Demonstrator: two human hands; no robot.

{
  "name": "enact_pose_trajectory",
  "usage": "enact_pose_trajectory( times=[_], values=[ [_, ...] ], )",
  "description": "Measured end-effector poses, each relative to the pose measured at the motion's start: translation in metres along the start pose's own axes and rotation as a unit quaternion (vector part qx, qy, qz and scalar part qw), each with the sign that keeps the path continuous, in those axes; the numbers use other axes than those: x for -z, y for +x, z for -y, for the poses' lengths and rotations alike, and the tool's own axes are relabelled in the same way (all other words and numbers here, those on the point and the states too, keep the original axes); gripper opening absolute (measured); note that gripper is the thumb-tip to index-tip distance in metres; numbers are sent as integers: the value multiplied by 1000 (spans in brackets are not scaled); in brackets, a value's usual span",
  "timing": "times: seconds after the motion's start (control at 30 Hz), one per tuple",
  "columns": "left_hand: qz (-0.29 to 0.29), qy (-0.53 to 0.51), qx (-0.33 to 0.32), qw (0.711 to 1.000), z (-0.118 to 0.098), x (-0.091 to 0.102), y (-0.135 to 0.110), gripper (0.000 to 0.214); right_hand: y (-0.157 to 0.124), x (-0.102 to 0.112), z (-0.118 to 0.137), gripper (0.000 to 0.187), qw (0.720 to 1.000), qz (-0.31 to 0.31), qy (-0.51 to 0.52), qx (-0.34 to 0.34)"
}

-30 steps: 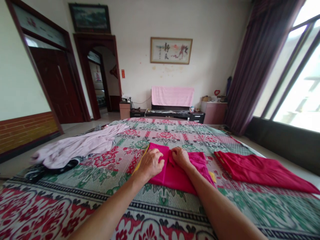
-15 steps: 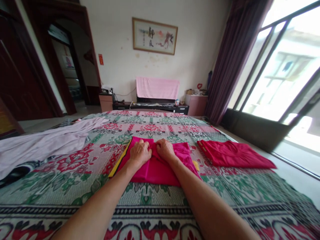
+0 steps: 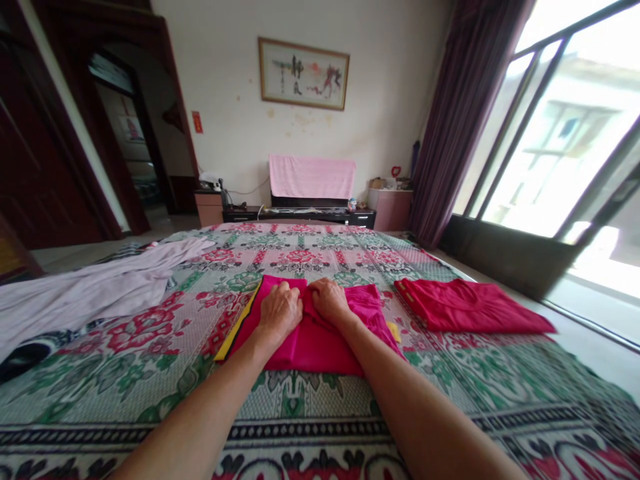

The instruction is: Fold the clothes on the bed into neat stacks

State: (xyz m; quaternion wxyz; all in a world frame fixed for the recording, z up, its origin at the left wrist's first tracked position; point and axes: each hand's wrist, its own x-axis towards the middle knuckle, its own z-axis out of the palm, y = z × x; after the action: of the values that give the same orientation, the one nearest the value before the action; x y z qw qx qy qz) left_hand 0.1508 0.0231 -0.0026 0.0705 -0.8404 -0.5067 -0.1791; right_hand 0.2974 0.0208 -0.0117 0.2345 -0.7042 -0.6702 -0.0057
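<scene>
A bright pink garment (image 3: 320, 350) with a yellow and black edge along its left side lies partly folded on the bed in front of me. My left hand (image 3: 281, 308) rests on its left half with the fingers curled into the cloth. Close beside it, my right hand (image 3: 328, 301) is bent over the bunched middle of the same garment, its fingertips hidden in the fabric. Both hands look closed on the cloth. Over to the right, a folded red garment (image 3: 475, 307) lies flat, untouched by either hand.
A patterned bedspread (image 3: 295, 400) in green, red and grey spreads beneath everything. Pale pink clothing (image 3: 110, 277) lies loose at the left, by a dark striped item (image 3: 30, 353). Beyond the bed stands a low black cabinet (image 3: 300, 217); a window (image 3: 560, 147) is at the right.
The view has shifted slightly. Both hands stay almost where they were on the pink garment, and its folds look nearly the same.
</scene>
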Motion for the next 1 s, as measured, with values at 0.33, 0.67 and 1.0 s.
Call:
enact_pose_trajectory(
  times=[0.33, 0.67, 1.0],
  values=[
    [-5, 4, 0, 1000, 0, -1, -1, 31, 2, -5, -3, 29, 999, -33, 36, -13],
    [-4, 17, -9, 1000, -1, 0, -1, 34, 2, -3, -2, 35, 1000, -15, 15, 14],
    [22, 23, -6, 999, -2, 3, 0, 36, 3, -5, -3, 36, 999, -22, 20, 22]
  ],
)
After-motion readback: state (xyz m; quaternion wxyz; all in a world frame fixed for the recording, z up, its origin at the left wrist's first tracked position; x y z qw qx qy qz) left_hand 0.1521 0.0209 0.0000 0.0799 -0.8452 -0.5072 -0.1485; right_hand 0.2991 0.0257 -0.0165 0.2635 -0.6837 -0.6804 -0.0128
